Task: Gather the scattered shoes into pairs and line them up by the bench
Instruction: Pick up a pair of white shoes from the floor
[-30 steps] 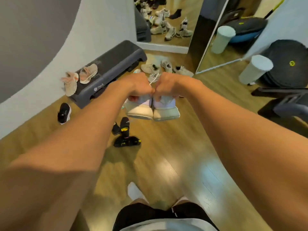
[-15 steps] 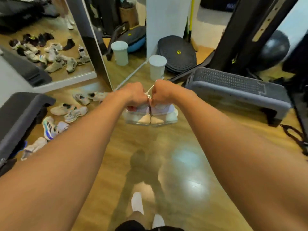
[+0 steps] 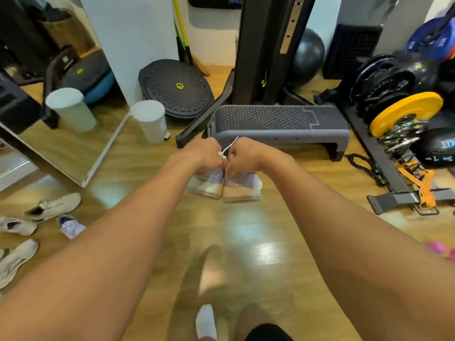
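Hands are pressing knuckle to knuckle, the left hand (image 3: 204, 153) clamping the left sneaker (image 3: 206, 187) and the right hand (image 3: 246, 155) clamping the right sneaker (image 3: 242, 189), both hanging side by side, touching, above the floor (image 3: 246, 242) near the grey bench (image 3: 278, 124). Carrying a matched pair over is seemingly the step underway; the next move is calling for lowering both together, heels level, beside the bench, while other shoes (image 3: 53, 206) are lying scattered leftward.

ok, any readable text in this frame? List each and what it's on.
"BARBELL", likely: raised letters on black weight plate.
On black pad at top edge: white letters, cut off, unreadable.
On dark ball, right: white writing, blurred.
On blue plate: white print, blurred.
On held shoes: none visible.
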`<state>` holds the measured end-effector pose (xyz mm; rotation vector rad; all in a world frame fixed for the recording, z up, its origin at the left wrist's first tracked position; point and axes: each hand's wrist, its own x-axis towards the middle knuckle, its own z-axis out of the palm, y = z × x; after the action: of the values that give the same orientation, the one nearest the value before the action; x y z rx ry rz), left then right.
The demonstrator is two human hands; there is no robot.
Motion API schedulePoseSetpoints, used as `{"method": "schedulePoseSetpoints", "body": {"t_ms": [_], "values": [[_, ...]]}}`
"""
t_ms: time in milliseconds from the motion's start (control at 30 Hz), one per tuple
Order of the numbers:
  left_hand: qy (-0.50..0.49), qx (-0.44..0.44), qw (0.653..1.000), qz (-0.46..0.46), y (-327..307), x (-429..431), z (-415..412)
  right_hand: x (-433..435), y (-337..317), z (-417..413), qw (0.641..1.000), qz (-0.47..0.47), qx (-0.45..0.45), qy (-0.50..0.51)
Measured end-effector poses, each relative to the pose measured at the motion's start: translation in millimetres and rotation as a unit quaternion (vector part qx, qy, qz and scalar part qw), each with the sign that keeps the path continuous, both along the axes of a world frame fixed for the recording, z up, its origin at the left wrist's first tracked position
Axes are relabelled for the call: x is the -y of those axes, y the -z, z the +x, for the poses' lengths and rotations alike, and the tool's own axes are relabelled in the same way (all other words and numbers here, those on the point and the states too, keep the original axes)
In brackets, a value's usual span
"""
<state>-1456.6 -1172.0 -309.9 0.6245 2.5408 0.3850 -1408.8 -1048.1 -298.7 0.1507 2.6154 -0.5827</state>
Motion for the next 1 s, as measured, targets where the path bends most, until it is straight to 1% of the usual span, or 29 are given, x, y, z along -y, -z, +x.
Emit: {"method": "schedulePoseSetpoints", "body": {"t_ms": [100, 200, 267, 400, 500, 600, 700, 833, 1000], "values": [[0.016, 0.018, 1.0, -0.009, 4.0, -34.8, -42.4, -33.6, 3.6, -35.2, 1.0, -0.012, 0.008, 0.013], [0.01, 0.09, 0.996, -0.02, 11.7, -69.0, -86.7, -69.4, 16.0, -77.6, 1.0, -0.002, 0.025, 0.002], [0.008, 0.11, 0.993, -0.03, 19.2, -88.8, -114.8, -91.1, 26.5, -109.0, 0.999, 0.004, 0.038, -0.014], [-0.011, 0.076, 0.995, -0.056, 37.0, -131.1, -170.6, -136.2, 46.5, -173.7, 0.999, 0.005, 0.039, -0.027], [-0.017, 0.036, 0.998, -0.039, 56.0, -165.1, -214.4, -167.9, 66.9, -222.4, 1.0, 0.005, 0.006, -0.001], [-0.019, -0.013, 0.999, -0.028, 87.6, -194.8, -258.7, -189.4, 95.1, -268.7, 0.997, 0.055, -0.045, -0.006], [-0.05, -0.024, 0.998, -0.034, 130.3, -219.7, -306.5, -207.5, 131.9, -317.8, 0.996, 0.067, -0.049, -0.006], [-0.082, -0.007, 0.997, -0.003, 193.7, -249.9, -366.1, -236.5, 188.8, -382.3, 0.996, 0.071, -0.05, -0.006], [-0.099, 0.031, 0.995, 0.014, 269.5, -280.6, -439.8, -269.2, 261.7, -458.0, 0.996, 0.082, -0.04, 0.012]]}}
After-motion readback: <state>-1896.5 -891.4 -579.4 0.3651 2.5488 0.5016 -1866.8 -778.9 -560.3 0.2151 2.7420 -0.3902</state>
